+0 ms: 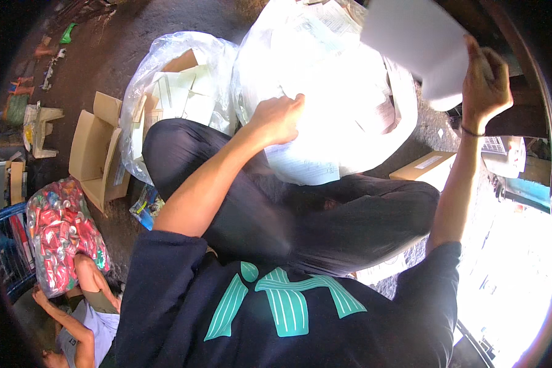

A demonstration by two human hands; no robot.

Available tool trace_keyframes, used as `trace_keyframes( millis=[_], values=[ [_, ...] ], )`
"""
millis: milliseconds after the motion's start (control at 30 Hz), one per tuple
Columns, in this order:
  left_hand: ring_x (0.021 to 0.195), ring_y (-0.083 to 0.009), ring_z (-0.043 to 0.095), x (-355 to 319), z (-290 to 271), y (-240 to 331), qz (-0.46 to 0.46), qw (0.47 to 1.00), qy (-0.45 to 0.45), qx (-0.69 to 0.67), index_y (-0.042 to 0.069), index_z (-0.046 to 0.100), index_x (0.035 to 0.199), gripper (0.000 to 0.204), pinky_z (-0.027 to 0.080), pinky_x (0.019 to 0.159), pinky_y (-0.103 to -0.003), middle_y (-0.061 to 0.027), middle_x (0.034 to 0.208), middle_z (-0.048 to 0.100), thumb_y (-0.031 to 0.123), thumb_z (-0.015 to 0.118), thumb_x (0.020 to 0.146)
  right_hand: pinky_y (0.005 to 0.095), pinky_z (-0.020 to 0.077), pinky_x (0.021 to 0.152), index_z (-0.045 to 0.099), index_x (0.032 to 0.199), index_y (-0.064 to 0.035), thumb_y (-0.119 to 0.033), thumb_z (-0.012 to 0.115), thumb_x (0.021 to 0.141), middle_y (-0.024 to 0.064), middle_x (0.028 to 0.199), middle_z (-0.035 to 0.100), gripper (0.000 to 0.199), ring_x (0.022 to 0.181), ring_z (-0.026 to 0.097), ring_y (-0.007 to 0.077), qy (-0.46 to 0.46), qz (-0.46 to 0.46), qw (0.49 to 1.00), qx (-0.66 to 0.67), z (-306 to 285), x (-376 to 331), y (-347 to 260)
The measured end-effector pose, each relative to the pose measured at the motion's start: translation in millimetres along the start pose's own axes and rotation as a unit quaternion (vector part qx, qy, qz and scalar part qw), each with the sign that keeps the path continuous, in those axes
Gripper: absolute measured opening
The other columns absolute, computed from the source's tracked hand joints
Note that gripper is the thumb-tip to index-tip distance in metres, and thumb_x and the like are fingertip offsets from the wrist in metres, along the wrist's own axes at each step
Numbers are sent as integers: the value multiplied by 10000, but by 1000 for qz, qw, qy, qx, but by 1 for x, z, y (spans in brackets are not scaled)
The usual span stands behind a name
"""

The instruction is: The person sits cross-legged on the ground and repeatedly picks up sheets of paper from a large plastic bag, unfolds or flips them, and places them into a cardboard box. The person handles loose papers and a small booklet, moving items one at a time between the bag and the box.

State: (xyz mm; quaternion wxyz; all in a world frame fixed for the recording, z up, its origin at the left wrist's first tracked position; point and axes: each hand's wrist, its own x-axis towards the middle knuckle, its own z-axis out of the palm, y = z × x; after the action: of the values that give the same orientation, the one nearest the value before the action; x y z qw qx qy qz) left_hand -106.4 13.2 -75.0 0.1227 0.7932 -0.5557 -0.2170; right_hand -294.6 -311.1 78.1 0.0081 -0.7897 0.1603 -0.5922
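My right hand [487,86] is raised at the upper right, its fingers closed on the edge of a white paper sheet [414,46] that bends downward. Over the near side of a large clear plastic bag [405,116] full of papers, my left hand [279,121] is closed. Strong glare hides what its fingers may hold. Just below it, a sheet with faint writing [306,164] hangs over my crossed legs. Beside this bag on the left stands a second clear bag [218,52], holding white paper and brown cardboard pieces.
An open cardboard box [92,147] stands left of the bags, and a flat cardboard piece [426,168] lies by my right knee. At lower left, another person [89,325] sits beside a bag of crushed cans [64,227]. A blue crate [9,248] is behind.
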Motion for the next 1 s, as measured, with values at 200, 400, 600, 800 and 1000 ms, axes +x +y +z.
trace_keyframes(
  millis=[200, 400, 600, 800, 1000],
  values=[
    [944, -415, 744, -8, -7, 3, -36, 999, -34, 15, -59, 613, 1170, 353, 590, 812, -505, -246, 963, 749, 98, 593, 853, 430, 535, 798, 719, 1017, -122, -98, 854, 742, 88, 912, 710, 307, 847, 683, 316, -17, -268, 963, -39, 106, 23, -33],
    [986, -439, 728, -9, -14, 8, -14, 996, -85, 11, -48, 597, 1135, 331, 572, 867, -524, -272, 982, 742, 8, 614, 809, 389, 512, 677, 645, 907, -108, -184, 725, 899, 56, 803, 625, 110, 716, 626, 234, -339, -261, 903, 35, 109, -164, -68],
    [836, -402, 761, -42, -41, 28, 80, 997, -1, -2, -64, 586, 1204, 405, 619, 728, -472, -260, 878, 736, 10, 673, 816, 408, 542, 745, 661, 1009, -53, -266, 756, 928, 89, 927, 686, 247, 805, 677, 281, -419, -95, 903, 4, 74, -175, -76],
    [736, -301, 771, -61, -44, 47, 221, 975, -2, 8, -54, 590, 1236, 448, 628, 652, -413, -165, 834, 739, 90, 757, 847, 714, 299, 1145, 486, 1550, -221, -700, 542, 957, 146, 1630, 431, 764, 1498, 383, 411, -513, 12, 850, -120, 176, -168, -108],
    [756, -335, 755, -81, -39, 22, 221, 970, 83, -50, -20, 617, 1135, 295, 581, 633, -441, -180, 811, 715, 33, 673, 850, 773, 91, 1199, 383, 1630, -276, -558, 454, 1043, 53, 1754, 208, 654, 1600, 98, 458, -564, -23, 804, -188, 337, -235, -188]
  ],
)
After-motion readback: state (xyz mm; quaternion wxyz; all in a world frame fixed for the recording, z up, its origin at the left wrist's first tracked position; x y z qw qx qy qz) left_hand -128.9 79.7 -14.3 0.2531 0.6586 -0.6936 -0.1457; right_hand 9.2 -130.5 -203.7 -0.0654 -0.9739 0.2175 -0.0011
